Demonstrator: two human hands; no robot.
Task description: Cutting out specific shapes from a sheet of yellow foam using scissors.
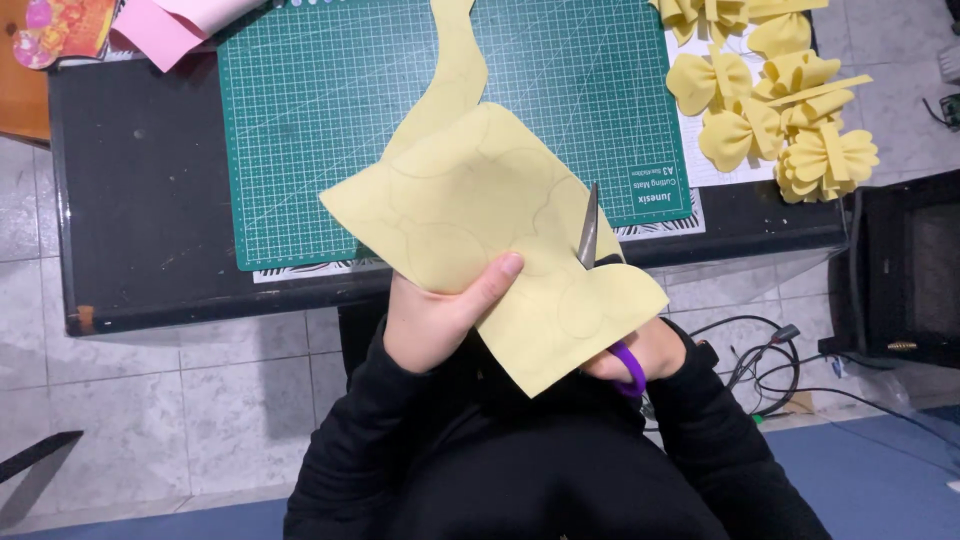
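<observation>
Pinching yellow sheet (480,215) in left hand (435,315) grip, scissors (590,245) cutting w/ right hand (650,352).

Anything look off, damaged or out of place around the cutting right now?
Only small things. The black table has a chipped, worn near-left corner. The green cutting mat lies slightly askew. The left hand holds the yellow foam sheet; the right hand works the purple-handled scissors into it.

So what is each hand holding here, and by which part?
The left hand pinches the yellow foam sheet at its near edge, thumb on top. The right hand holds the scissors by their purple handle, mostly hidden under the sheet.
</observation>
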